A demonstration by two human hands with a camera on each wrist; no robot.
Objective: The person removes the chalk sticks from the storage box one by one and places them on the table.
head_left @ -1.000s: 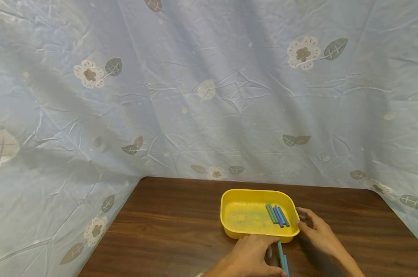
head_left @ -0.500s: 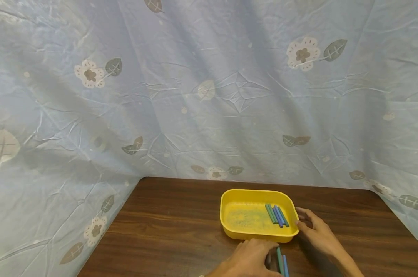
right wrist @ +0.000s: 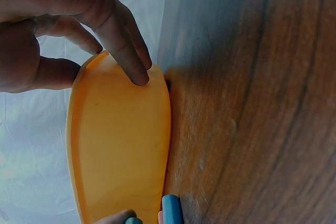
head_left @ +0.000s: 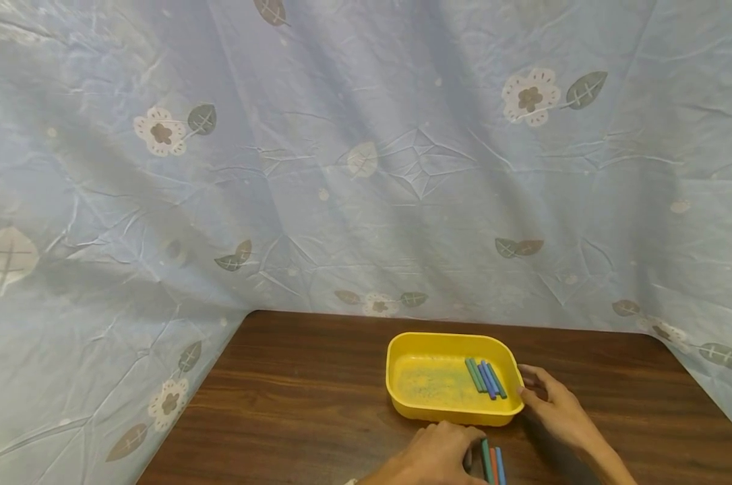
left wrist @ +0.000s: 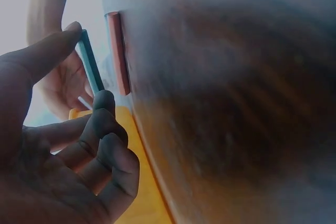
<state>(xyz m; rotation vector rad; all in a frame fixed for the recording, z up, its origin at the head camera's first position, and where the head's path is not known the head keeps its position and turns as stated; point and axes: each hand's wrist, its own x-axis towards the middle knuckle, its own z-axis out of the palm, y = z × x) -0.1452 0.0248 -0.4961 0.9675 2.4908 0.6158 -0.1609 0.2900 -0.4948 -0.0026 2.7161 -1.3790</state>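
Observation:
My left hand (head_left: 433, 455) is in front of the tray, pinching a green chalk stick (left wrist: 91, 61) lengthwise between thumb and fingertip. Close to it on the table lie a red chalk stick (left wrist: 117, 53) and, beside that one, a blue chalk stick (head_left: 500, 466). At its right end, the yellow tray (head_left: 439, 414) is held by my right hand (head_left: 557, 411). In the right wrist view the thumb meets the rim and other fingers lie against the outer wall. Several green and blue chalk sticks (head_left: 486, 377) lie together in the tray's right half.
The brown wooden table (head_left: 293, 404) carries the tray near its back. A pale cloth (head_left: 402, 222) with flowers and leaves hangs behind the table and along its left side. Dusty smudges mark the tray's floor.
My left hand has drawn back slightly toward me with the green chalk stick, and the red stick now shows beside the blue one. The right hand and tray look still.

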